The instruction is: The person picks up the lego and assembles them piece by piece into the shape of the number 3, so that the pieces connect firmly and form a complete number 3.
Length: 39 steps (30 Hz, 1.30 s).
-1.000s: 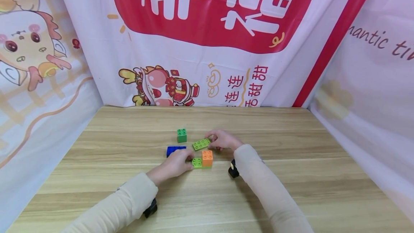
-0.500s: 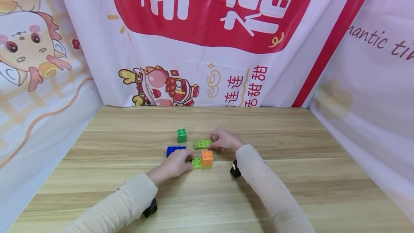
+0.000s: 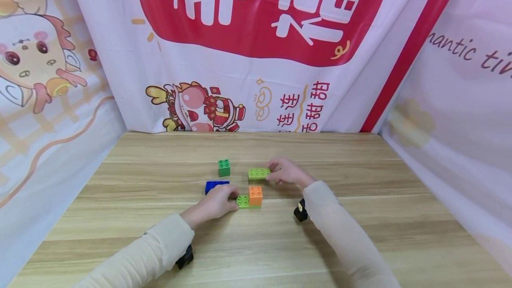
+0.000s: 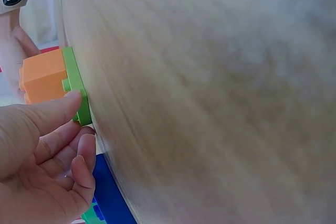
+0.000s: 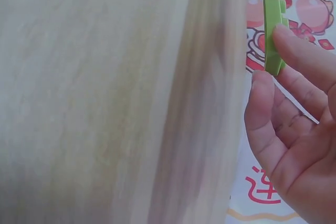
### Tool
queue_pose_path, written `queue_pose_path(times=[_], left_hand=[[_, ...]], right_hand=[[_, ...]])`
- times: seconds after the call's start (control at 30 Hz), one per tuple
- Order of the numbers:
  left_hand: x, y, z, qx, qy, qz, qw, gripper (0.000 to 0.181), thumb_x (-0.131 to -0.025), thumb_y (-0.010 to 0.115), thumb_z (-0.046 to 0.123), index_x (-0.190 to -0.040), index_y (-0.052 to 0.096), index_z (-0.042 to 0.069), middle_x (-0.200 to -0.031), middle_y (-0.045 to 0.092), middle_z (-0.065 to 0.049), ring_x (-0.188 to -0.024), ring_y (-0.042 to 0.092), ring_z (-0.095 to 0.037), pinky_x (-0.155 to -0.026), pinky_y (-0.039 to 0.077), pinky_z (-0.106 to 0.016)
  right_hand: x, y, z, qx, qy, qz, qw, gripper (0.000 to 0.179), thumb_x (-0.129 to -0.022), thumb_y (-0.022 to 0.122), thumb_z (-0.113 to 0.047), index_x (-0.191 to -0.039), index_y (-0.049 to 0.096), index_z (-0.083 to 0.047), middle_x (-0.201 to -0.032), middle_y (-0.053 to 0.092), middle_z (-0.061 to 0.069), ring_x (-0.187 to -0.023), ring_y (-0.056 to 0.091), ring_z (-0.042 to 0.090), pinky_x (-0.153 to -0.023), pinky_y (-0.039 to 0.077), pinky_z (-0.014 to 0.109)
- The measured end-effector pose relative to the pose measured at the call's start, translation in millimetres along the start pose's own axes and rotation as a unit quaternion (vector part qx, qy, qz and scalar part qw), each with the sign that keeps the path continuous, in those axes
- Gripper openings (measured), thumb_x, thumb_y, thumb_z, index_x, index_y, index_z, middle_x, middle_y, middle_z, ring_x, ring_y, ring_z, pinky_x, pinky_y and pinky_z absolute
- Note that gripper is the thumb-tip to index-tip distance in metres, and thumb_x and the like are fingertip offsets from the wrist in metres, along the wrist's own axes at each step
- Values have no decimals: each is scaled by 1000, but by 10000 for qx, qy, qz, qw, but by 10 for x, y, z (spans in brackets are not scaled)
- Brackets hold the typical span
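Observation:
My left hand [image 3: 216,201] pinches the end of a flat lime-green building brick [image 4: 77,85] with thumb and fingers. An orange block [image 3: 256,196] stands on that brick's right half, its studs facing up. Farther back, my right hand [image 3: 288,172] grips a second lime-green flat brick [image 3: 258,173] by its right end. In the right wrist view this lime-green brick [image 5: 271,30] shows a gap from the tabletop, with the thumb over its studs. A blue brick [image 3: 215,186] lies behind the left hand, which partly covers it.
A darker green block [image 3: 224,168] stands at the back, left of the right hand. All sits on a wood-grain table [image 3: 256,252]. Printed cloth [image 3: 224,66] hangs along the back and both sides. A black wrist device [image 3: 301,210] shows under the right sleeve.
My right hand has moved to the right and slightly back with the lime-green brick, which has turned from slanted to nearly level across. The left hand and its bricks have stayed in place.

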<state>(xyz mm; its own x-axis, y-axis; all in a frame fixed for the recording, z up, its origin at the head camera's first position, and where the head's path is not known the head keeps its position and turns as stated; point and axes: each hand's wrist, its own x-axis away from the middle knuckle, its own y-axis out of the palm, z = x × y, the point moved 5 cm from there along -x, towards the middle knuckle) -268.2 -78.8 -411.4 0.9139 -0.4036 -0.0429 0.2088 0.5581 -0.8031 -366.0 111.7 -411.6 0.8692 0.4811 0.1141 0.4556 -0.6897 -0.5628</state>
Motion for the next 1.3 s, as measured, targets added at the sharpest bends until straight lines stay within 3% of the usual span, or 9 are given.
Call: queue_pose_path(times=[0.27,0.53,0.83,0.97,1.2,1.3], left_hand=[[-5,5,-12,0,-35,8,10000,24,-76,74,5,-98,65,3,-92,62,-5,-87,57,-20,-76,47,-37],[-12,13,-28,12,-32,-2,10000,25,-76,74,6,-99,65,3,-93,63,-5,-88,58,-19,-77,47,-36],[-24,19,-51,37,-25,-17,10000,26,-76,75,6,-99,65,3,-92,62,-4,-88,57,-18,-77,47,-35],[-28,19,-53,74,-2,-25,10000,26,-75,75,6,-99,65,3,-92,62,-4,-87,57,-18,-77,47,-35],[-31,11,-66,125,-13,-20,9999,26,-74,76,7,-97,65,4,-91,62,-3,-86,56,-17,-76,47,-35],[-31,11,-67,140,21,-32,9999,26,-74,76,7,-97,64,4,-91,62,-3,-85,56,-17,-75,47,-34]], right_hand=[[90,-113,5,-125,-30,119,9998,29,-80,70,-8,-107,60,-5,-103,54,8,-61,55,20,-59,50,35],[211,-146,-121,-229,-94,136,9996,31,-81,70,-11,-110,60,-5,-104,55,8,-62,54,18,-63,50,40],[357,-146,-247,-136,-393,157,9990,29,-82,70,-10,-108,60,-6,-104,55,8,-65,56,28,-62,50,46],[438,-126,-284,-201,-443,122,9987,29,-82,70,-10,-109,60,-7,-105,55,8,-72,57,37,-67,49,50],[505,-46,-328,-152,-579,-15,9982,31,-81,71,-14,-109,61,-9,-102,57,7,-66,56,23,-64,49,48],[522,-7,-349,-177,-685,-86,9975,30,-81,71,-14,-108,61,-9,-101,57,8,-65,57,25,-62,50,47]])
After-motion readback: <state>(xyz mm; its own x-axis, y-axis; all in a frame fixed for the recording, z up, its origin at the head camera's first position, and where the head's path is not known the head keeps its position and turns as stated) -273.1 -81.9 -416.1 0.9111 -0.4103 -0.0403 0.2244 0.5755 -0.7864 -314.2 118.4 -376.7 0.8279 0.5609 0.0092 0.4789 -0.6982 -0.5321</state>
